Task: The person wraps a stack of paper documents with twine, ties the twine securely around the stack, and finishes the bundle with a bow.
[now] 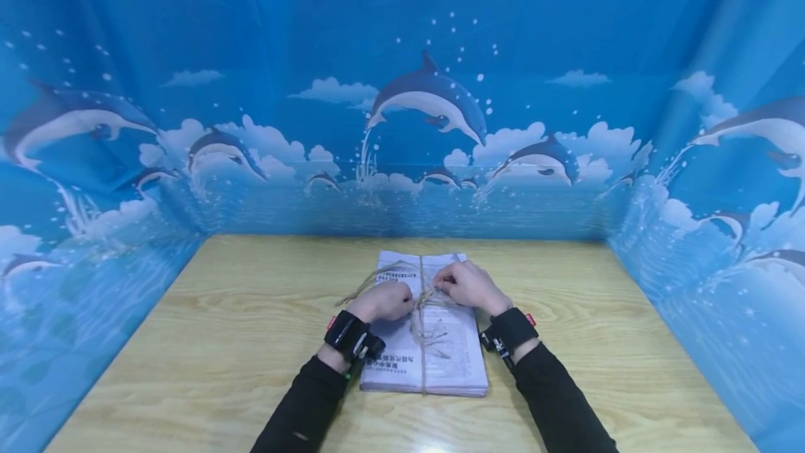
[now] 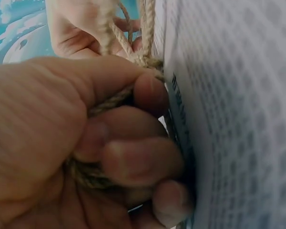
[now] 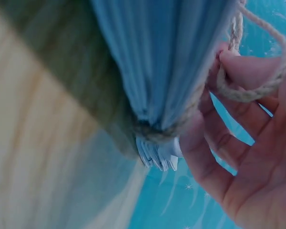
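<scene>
A stack of folded newspapers lies on the table, bound lengthwise and crosswise with twine. My left hand holds a length of twine over the stack's left half, the fingers curled round it in the left wrist view, close to a knot. On the other side of the knot, my right hand pinches twine between thumb and fingertips. In the right wrist view a loop of twine hangs across those fingers. Loose frayed ends spread over the top paper; another end reaches left past the stack.
The wood-grain table extends on both sides of the stack. A blue dolphin-print curtain stands behind the table and along its left and right sides. Each wrist wears a black strap with a small camera.
</scene>
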Demonstrator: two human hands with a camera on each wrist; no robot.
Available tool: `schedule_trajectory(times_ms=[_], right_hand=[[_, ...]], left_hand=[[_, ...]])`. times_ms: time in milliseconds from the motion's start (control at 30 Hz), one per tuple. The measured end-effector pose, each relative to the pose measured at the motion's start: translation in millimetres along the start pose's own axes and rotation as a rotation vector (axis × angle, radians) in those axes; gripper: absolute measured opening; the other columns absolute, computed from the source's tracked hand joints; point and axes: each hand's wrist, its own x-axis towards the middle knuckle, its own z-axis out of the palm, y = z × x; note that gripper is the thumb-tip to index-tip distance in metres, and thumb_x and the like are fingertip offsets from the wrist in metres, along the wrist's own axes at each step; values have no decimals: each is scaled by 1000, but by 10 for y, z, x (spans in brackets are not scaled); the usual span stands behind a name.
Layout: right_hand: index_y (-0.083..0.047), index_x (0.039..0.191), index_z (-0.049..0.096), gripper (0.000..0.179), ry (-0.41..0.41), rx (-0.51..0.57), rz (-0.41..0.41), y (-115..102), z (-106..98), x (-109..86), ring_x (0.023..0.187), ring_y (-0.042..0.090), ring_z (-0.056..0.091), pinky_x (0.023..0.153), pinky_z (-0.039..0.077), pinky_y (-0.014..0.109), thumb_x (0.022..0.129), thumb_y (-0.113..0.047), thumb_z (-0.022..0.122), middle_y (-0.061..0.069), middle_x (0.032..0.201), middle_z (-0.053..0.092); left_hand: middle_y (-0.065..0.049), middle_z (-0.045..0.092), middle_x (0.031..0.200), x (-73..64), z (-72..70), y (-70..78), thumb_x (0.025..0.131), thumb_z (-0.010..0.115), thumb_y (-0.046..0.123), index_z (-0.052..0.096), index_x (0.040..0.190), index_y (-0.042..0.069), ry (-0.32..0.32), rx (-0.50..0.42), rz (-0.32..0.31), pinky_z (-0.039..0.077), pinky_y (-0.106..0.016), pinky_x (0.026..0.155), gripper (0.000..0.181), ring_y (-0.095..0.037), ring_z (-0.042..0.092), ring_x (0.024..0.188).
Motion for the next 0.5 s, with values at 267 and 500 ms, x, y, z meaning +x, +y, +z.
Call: schedule_trajectory(times_ms=[267, 500], right_hand=[[-18, 92, 76, 12, 53, 14, -59, 78, 11, 12, 58, 2, 51, 62, 45, 24, 95, -17, 64, -10, 77, 69], [-18, 94, 76, 15, -14, 105, -66, 172, -9, 23, 57, 4, 53, 59, 44, 23, 97, -15, 62, -6, 72, 67]], left_hand=[[5, 41, 56, -13, -12, -55, 102, 49, 22, 49, 60, 17, -50, -26, 32, 34, -24, 53, 42, -10, 41, 51], [6, 39, 57, -52, -11, -99, 103, 48, 26, 45, 61, 19, -74, -38, 65, 34, -23, 53, 43, -9, 40, 51]])
